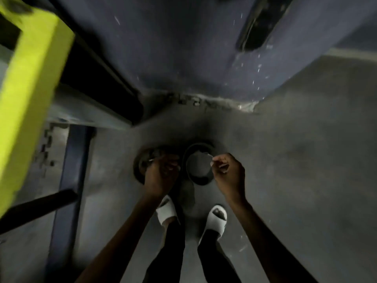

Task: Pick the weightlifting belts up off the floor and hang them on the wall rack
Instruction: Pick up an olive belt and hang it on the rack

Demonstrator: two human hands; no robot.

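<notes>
Two dark weightlifting belts lie coiled in rings on the grey floor near the foot of a blue wall. The left belt [140, 162] is partly hidden under my left hand [161, 174], whose fingers curl onto its rim. The right belt [199, 166] forms an upright loop with a pale end at its top edge. My right hand [228, 172] pinches that edge at the loop's right side. A dark belt-like shape [257, 23] hangs on the wall at the upper right, blurred. The picture is dim and smeared.
A yellow-green frame bar [32, 78] and dark machine parts [95, 78] stand at the left. A black bar [38, 209] juts out low on the left. My feet in white slides [214, 219] stand just behind the belts. Grey floor [306, 160] stretches to the right.
</notes>
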